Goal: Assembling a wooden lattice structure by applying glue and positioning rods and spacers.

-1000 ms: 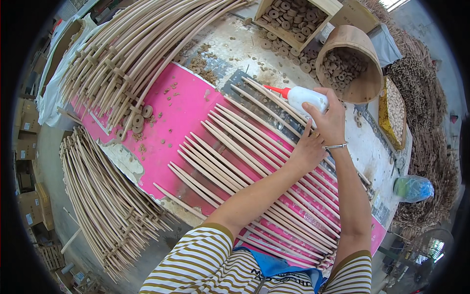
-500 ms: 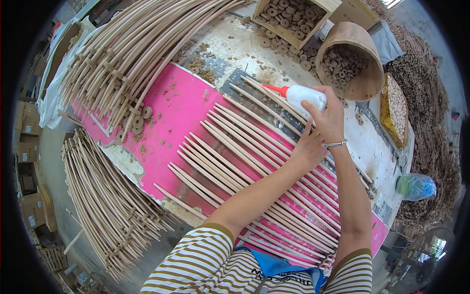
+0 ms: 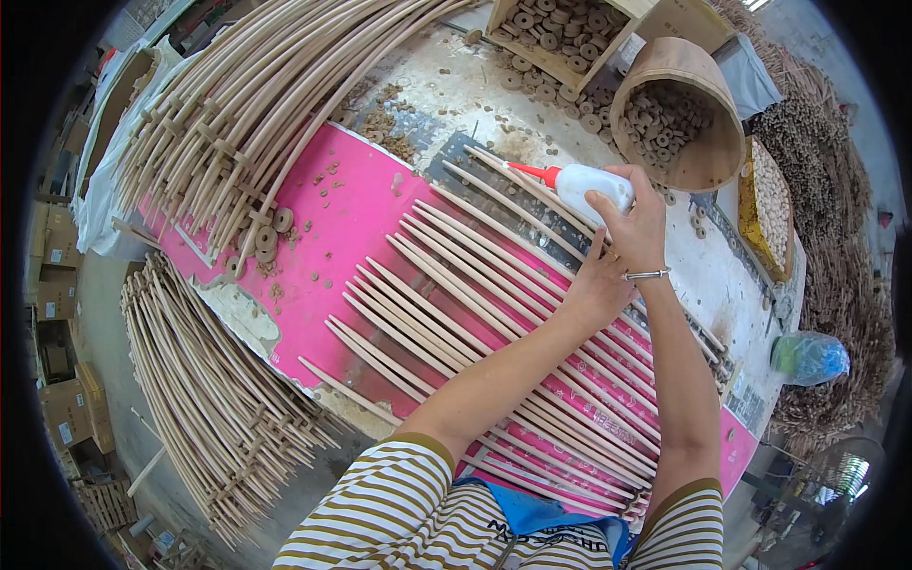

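Observation:
My right hand [image 3: 641, 223] is closed around a white squeeze bottle [image 3: 594, 188] with a red nozzle. The bottle lies nearly level, its tip pointing left, just over the ends of the farthest wooden rods [image 3: 513, 171]. Below and partly behind it, my left hand [image 3: 600, 290] is closed at those rods, a finger along them; the right hand hides some of its fingers. Many pale, tapered wooden rods [image 3: 456, 285] lie side by side in a slanting row on the pink board [image 3: 332, 209], under my left forearm.
Bundles of curved rods with crosspieces [image 3: 237, 123] lie at upper left, with another stack [image 3: 199, 380] below. A wooden box [image 3: 570, 71] and a tipped wooden bucket [image 3: 679, 66] hold small wooden rings. A yellow tray [image 3: 760, 214] and plastic-wrapped item [image 3: 809, 359] stand at right.
Both hands and the bottle stay almost in place. The whole view has shifted very slightly.

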`<state>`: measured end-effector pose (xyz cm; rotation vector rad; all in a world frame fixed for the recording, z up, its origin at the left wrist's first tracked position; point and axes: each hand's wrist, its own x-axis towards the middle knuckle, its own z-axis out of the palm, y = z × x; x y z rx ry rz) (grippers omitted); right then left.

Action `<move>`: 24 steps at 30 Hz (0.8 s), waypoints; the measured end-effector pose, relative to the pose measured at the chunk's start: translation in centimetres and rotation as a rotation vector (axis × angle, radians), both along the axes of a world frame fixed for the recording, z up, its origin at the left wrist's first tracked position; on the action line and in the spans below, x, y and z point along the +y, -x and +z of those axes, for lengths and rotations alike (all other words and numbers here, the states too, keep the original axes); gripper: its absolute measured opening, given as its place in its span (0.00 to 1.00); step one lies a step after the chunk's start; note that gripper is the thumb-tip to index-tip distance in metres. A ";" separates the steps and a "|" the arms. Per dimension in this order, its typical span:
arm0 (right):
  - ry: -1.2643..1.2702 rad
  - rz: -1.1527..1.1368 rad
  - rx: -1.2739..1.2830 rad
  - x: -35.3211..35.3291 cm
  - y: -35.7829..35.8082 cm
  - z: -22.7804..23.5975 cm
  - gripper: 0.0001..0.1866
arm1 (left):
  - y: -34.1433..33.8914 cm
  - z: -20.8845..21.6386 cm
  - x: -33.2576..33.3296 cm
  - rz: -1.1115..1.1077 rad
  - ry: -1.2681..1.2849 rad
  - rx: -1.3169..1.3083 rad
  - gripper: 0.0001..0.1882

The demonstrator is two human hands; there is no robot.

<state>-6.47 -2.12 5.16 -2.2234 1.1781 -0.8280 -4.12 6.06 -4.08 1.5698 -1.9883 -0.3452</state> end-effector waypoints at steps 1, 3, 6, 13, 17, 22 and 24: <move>0.007 -0.007 0.002 0.0 0.1 0.0 0.22 | 0.0 0.1 0.0 0.007 0.008 -0.015 0.28; 0.012 -0.012 0.011 -0.1 0.3 0.3 0.22 | 0.0 0.3 0.1 -0.008 0.006 -0.011 0.28; 0.017 -0.005 -0.005 0.0 0.7 0.5 0.23 | -0.1 0.3 0.1 -0.020 0.001 0.004 0.28; 0.015 0.006 0.019 0.9 -0.1 1.0 0.23 | 0.3 -0.3 -0.2 0.017 -0.021 -0.060 0.28; 0.038 0.023 0.011 0.7 0.0 0.6 0.22 | 0.5 -0.5 -0.3 0.014 -0.021 -0.082 0.28; 0.007 0.011 0.023 0.9 -0.1 0.8 0.22 | 0.4 -0.5 -0.2 0.005 -0.010 0.061 0.29; 0.022 0.021 0.023 0.9 -0.3 0.7 0.22 | 0.5 -0.9 -0.3 0.033 0.021 0.067 0.29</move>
